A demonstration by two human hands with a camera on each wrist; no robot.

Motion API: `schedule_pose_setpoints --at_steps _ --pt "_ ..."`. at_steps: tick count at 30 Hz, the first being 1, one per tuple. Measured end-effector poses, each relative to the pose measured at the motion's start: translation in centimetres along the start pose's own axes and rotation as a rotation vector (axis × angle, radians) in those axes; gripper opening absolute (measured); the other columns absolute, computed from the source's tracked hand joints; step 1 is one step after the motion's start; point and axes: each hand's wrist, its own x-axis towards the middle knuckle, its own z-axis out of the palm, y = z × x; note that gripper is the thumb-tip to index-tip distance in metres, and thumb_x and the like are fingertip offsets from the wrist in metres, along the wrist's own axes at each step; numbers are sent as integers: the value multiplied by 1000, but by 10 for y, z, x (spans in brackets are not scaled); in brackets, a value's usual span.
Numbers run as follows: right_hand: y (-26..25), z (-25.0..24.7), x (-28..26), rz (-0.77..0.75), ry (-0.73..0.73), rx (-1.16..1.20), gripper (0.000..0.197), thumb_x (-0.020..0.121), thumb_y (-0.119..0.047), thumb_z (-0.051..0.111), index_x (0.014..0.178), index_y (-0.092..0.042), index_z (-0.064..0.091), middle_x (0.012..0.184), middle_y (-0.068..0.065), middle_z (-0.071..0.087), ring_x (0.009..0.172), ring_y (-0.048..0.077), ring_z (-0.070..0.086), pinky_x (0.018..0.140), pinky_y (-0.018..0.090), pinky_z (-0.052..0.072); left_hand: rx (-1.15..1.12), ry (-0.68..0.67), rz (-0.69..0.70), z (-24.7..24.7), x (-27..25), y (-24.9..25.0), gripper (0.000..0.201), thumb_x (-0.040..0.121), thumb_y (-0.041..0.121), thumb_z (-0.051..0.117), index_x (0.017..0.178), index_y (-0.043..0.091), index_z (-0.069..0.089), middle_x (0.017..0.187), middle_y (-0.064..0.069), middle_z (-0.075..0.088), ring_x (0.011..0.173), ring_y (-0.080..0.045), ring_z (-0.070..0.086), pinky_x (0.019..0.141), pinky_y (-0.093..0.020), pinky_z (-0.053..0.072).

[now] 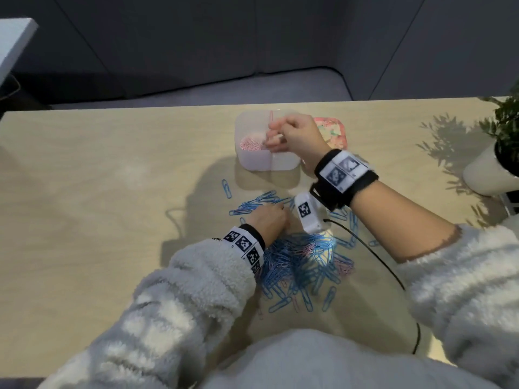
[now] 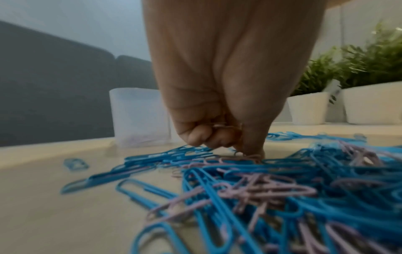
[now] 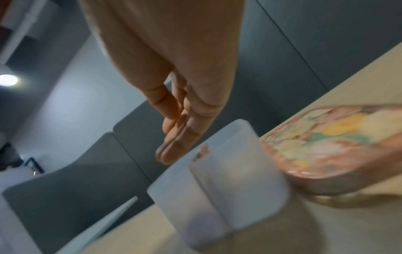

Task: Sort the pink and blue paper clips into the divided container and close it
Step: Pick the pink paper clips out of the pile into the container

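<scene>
A translucent divided container (image 1: pixel 254 162) (image 3: pixel 228 180) (image 2: pixel 139 116) stands open on the table, with pink clips (image 1: pixel 250 143) in its left compartment. My right hand (image 1: pixel 276 134) (image 3: pixel 174 142) hovers over it, fingers extended and nothing seen in them. A mixed pile of paper clips (image 1: pixel 303 262) (image 2: pixel 272 197), mostly blue, lies near me. My left hand (image 1: pixel 271 216) (image 2: pixel 228 137) is down at the pile's far edge, fingers curled and pinching a few pink clips (image 2: pixel 224 126). The floral lid (image 1: pixel 334 130) (image 3: pixel 337 142) lies just right of the container.
A potted plant in a white pot (image 1: pixel 488 169) (image 2: pixel 309 106) stands at the table's right edge. A lone blue clip (image 1: pixel 227 188) lies left of the pile. A black cable (image 1: pixel 387 270) runs from the wrist camera toward me. A dark sofa is beyond the table.
</scene>
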Motion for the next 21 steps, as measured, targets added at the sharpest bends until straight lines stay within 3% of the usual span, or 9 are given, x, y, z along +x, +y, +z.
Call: schedule_pose_setpoints --at_steps 2,5,8,11,14,18,21 --pt "25 -15 -16 -49 -79 -286 28 92 3 35 80 -6 60 76 7 59 57 13 57 49 22 51 -187 58 -18 -2 -4 -4 20 94 12 44 105 0 55 111 -17 59 102 -33 58 85 -38 46" --pt "73 -30 -36 -70 -293 -779 24 87 0 48 96 -3 69 95 8 69 78 12 59 73 23 47 -515 204 -118 -8 -14 -16 9 92 15 51 88 9 55 77 -2 58 69 -17 52 58 -16 38" --pt "105 -43 -53 -125 -333 -945 19 86 -6 55 93 -5 72 98 12 64 92 24 59 85 33 46 -684 338 -224 -20 -18 -36 10 91 22 55 85 13 54 59 8 43 54 -8 39 51 -20 29" --pt "117 -56 -57 -168 -221 -1007 21 84 -3 53 90 -6 73 97 15 61 95 33 57 84 37 46 -673 453 -280 -45 -12 -55 8 92 19 52 86 14 50 62 8 41 56 -8 36 53 -20 30" --pt "114 -54 -61 -175 -134 -1054 21 85 -11 53 96 -9 71 102 13 62 98 31 56 84 41 48 -526 542 -295 -76 4 -65 8 91 17 49 84 14 49 67 2 46 61 -14 41 57 -26 32" --pt "110 -27 -70 -195 -320 -1050 20 85 -20 58 99 -10 69 103 10 65 98 27 59 81 31 44 -352 569 -326 -101 35 -70 17 89 10 43 94 1 56 98 -19 57 91 -32 52 75 -27 33" --pt "112 -12 -71 -244 -345 -1069 18 84 -18 57 90 -5 68 97 15 63 95 31 57 75 32 41 -324 505 -361 -107 52 -70 22 89 7 43 106 1 55 115 -21 53 103 -35 53 87 -35 39"
